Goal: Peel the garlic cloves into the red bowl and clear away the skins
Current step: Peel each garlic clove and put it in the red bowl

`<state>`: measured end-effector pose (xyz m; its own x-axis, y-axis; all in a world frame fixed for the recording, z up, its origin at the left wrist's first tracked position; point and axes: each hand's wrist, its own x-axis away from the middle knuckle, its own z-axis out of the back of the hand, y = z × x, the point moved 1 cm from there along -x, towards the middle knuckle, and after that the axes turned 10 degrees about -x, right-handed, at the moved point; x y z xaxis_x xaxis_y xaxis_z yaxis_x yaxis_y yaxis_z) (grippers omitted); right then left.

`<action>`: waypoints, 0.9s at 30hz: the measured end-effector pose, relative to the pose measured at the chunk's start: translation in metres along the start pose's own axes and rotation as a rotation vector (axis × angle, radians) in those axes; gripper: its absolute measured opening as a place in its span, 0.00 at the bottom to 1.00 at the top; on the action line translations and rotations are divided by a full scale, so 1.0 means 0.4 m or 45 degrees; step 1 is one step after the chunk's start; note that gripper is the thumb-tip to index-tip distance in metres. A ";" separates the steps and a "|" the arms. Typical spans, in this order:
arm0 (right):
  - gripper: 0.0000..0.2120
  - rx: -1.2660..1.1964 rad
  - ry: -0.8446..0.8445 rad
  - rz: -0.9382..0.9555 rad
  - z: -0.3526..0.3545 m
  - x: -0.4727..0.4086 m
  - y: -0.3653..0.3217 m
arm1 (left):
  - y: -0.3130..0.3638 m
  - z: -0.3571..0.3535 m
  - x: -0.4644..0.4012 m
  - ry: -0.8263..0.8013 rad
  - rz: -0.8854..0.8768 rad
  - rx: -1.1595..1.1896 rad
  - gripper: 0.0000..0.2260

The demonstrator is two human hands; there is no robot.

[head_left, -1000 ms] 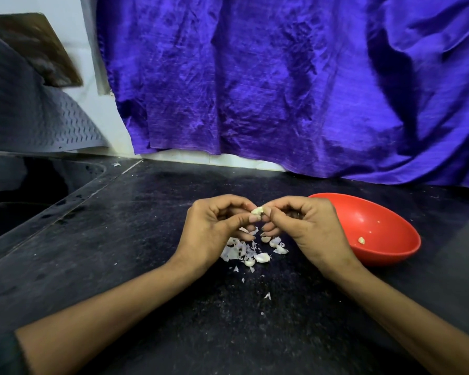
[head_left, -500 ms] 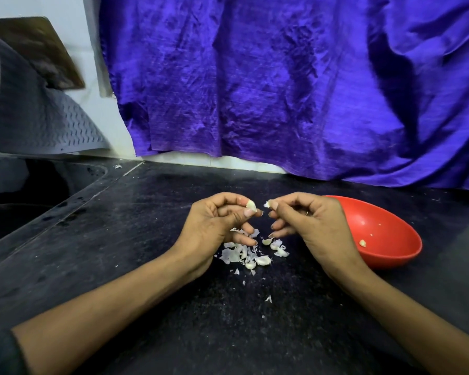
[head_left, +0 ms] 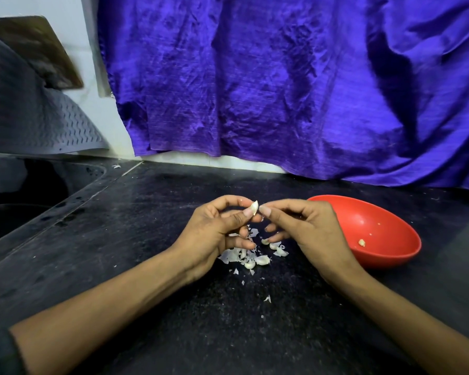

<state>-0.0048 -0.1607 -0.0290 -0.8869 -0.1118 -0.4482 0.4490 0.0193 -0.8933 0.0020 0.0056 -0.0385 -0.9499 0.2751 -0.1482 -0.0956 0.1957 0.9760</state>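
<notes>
A black speckled counter [head_left: 228, 334] is carrying a red bowl [head_left: 385, 255], which is sitting tilted at the right. Just left of the bowl, a heap of garlic skins and cloves [head_left: 251, 257] is lying, with stray flakes [head_left: 267, 299] nearer the viewer.

I pinch a small pale garlic clove [head_left: 254, 207] in my left hand [head_left: 214, 234], just above the desk, and my right hand [head_left: 306, 234] meets it at the tip. Under my fingers, on the black speckled stone desk [head_left: 173, 320], lies a loose heap of white papery skins [head_left: 248, 255] and unpeeled cloves. The shallow red plastic bowl [head_left: 385, 255] sits tilted beside my right hand, one peeled garlic piece [head_left: 361, 242] inside.
</notes>
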 end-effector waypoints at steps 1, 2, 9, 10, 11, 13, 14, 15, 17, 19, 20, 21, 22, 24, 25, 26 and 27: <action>0.04 0.013 -0.009 0.011 -0.001 0.001 0.001 | -0.001 0.000 0.000 0.007 -0.001 -0.010 0.11; 0.04 0.014 -0.009 0.018 -0.002 0.002 -0.001 | -0.002 -0.001 0.001 0.015 -0.001 -0.022 0.11; 0.03 -0.015 0.045 0.041 -0.001 0.003 0.000 | -0.002 0.002 0.003 0.057 -0.036 -0.125 0.16; 0.03 -0.013 0.050 0.042 -0.001 0.003 0.000 | -0.001 0.001 0.004 0.066 -0.044 -0.139 0.17; 0.03 -0.005 0.054 0.043 -0.001 0.003 0.001 | -0.001 0.000 0.004 0.076 -0.054 -0.155 0.17; 0.03 0.016 0.044 0.038 -0.002 0.004 0.003 | 0.000 0.000 0.005 0.108 -0.094 -0.207 0.15; 0.04 0.023 0.037 0.031 -0.002 0.004 0.003 | 0.001 0.000 0.006 0.128 -0.125 -0.243 0.14; 0.04 0.024 0.032 0.024 -0.003 0.004 0.003 | 0.000 0.001 0.007 0.146 -0.158 -0.278 0.12; 0.04 0.000 0.035 0.001 -0.005 0.004 0.003 | -0.002 0.002 0.008 0.175 -0.214 -0.333 0.09; 0.04 -0.025 0.042 -0.020 -0.007 0.007 0.003 | -0.004 0.001 0.009 0.198 -0.248 -0.373 0.06; 0.04 -0.030 0.045 -0.026 -0.008 0.009 0.004 | -0.005 0.000 0.010 0.206 -0.261 -0.385 0.04; 0.04 -0.029 0.047 -0.029 -0.009 0.010 0.005 | -0.006 -0.001 0.011 0.212 -0.273 -0.394 0.04; 0.03 -0.027 0.048 -0.029 -0.010 0.012 0.005 | -0.007 -0.001 0.012 0.215 -0.284 -0.400 0.03; 0.03 -0.030 0.050 -0.021 -0.014 0.016 0.003 | -0.008 -0.001 0.014 0.222 -0.304 -0.406 0.03; 0.03 -0.037 0.054 -0.015 -0.016 0.017 0.002 | -0.009 -0.001 0.015 0.227 -0.312 -0.410 0.03; 0.04 -0.044 0.061 -0.008 -0.018 0.018 0.001 | -0.009 -0.002 0.015 0.232 -0.319 -0.413 0.03; 0.05 -0.051 0.070 0.001 -0.019 0.018 0.000 | -0.009 -0.003 0.016 0.237 -0.326 -0.412 0.03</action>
<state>-0.0121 -0.1540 -0.0327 -0.8918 -0.0571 -0.4488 0.4457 0.0590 -0.8932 -0.0039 0.0055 -0.0429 -0.9180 0.0761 -0.3892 -0.3946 -0.0774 0.9156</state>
